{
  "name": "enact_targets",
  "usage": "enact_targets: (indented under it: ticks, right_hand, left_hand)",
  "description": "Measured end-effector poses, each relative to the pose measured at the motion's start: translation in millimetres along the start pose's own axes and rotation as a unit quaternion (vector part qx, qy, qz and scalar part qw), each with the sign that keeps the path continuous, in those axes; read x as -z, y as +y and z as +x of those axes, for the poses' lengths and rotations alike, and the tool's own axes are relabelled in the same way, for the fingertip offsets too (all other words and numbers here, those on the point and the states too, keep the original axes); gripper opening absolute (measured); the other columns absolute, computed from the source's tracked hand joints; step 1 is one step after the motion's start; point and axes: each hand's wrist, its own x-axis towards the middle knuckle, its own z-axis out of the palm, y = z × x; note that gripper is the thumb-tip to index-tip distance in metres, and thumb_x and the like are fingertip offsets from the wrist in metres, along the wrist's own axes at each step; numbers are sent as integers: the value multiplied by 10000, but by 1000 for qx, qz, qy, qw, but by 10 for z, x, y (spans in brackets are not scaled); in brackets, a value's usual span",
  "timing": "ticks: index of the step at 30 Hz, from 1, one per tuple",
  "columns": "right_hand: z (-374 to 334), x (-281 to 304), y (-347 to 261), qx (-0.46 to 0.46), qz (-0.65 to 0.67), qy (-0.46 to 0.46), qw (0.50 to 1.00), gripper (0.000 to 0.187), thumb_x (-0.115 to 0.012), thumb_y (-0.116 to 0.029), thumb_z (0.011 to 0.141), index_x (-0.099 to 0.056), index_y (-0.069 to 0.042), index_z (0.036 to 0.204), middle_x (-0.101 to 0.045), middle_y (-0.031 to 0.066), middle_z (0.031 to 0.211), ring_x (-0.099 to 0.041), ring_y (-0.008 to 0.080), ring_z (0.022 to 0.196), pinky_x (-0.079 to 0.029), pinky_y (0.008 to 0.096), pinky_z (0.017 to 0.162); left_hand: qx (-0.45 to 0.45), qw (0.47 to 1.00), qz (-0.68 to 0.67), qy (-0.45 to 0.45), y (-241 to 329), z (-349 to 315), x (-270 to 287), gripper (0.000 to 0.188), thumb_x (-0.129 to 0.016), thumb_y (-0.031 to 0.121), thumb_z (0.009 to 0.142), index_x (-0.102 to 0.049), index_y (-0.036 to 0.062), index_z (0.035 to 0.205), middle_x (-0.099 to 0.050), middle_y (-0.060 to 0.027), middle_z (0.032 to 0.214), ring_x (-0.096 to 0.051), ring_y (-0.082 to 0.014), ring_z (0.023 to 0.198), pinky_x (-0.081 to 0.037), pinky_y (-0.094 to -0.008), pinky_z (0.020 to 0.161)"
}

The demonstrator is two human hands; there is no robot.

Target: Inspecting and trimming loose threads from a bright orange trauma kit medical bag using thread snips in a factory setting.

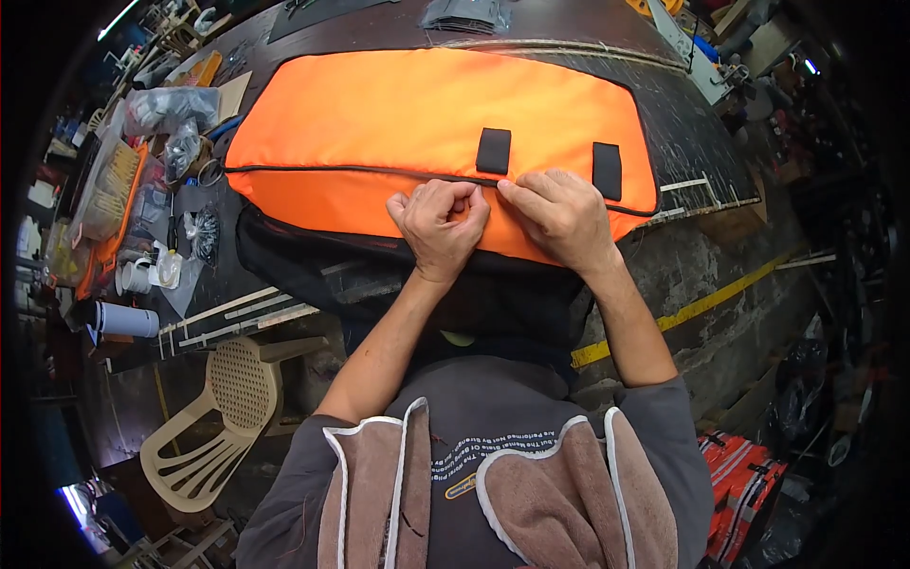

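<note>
A large bright orange fabric piece (379,109), padded-looking and edged with black trim (332,169), lies across the dark worktable. Two short black straps (493,150) are fixed to its top near the right end. At the near edge, just below the left one of these straps, my left hand (438,226) is closed in a pinch at the trim. My right hand (561,213) pinches the same black line right beside it, fingertips almost meeting those of the left. Whatever fine detail sits between the fingertips is hidden. Black mesh-like cloth (294,251) hangs under the orange piece toward me.
Plastic bins (114,190), bagged parts and a white mug-like cup (126,320) crowd the table's left end. A beige plastic chair (242,384) stands at the lower left. Dark flat pieces (466,14) lie at the far edge. Red-orange bags (739,488) rest at the lower right.
</note>
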Motion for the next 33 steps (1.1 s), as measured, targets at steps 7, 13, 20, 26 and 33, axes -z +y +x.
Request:
enact_targets:
  ticks: [7, 13, 20, 26, 33]
  right_hand:
    - [9, -55, 13, 10, -22, 1, 1000, 206, -725, -150, 896, -769, -88, 1087, -709, 20, 951, -691, 211, 810, -537, 369, 677]
    - [42, -46, 12, 13, -35, -13, 999, 217, -721, -160, 902, -767, -81, 1098, -720, 23, 969, -706, 211, 835, -547, 369, 695]
    - [52, -43, 34, 19, -20, -6, 1000, 257, -792, -60, 856, -780, -81, 1111, -727, 38, 954, -694, 225, 774, -539, 377, 655]
    - [118, 29, -19, 1, -5, -15, 1000, 282, -833, -126, 889, -758, -93, 1158, -719, 55, 944, -697, 246, 802, -521, 387, 693]
    - [-134, 251, -162, -176, 96, 65, 978, 309, -875, -114, 876, -718, -61, 1136, -698, 92, 885, -672, 259, 690, -518, 369, 631]
  left_hand:
    - [-6, 1000, 2, -3, -2, -13, 4, 184, -843, 109, 770, -675, 182, 750, -580, 61, 665, -570, -147, 648, -290, -387, 789]
    - [4, 1000, 3, -3, -7, 0, -17, 180, -834, 112, 777, -668, 175, 750, -584, 53, 672, -570, -153, 655, -284, -392, 787]
    - [3, 1000, 1, 1, 3, 8, -14, 167, -828, 112, 783, -674, 170, 755, -595, 47, 687, -579, -154, 669, -278, -392, 789]
    - [-32, 995, -89, -17, -21, -33, 204, 158, -715, 43, 805, -594, 129, 751, -531, -26, 684, -543, -224, 657, -334, -393, 778]
    - [73, 995, -65, 10, -415, -418, 1094, 277, -598, 84, 965, -546, 67, 693, -557, -76, 692, -543, -271, 680, -425, -411, 737]
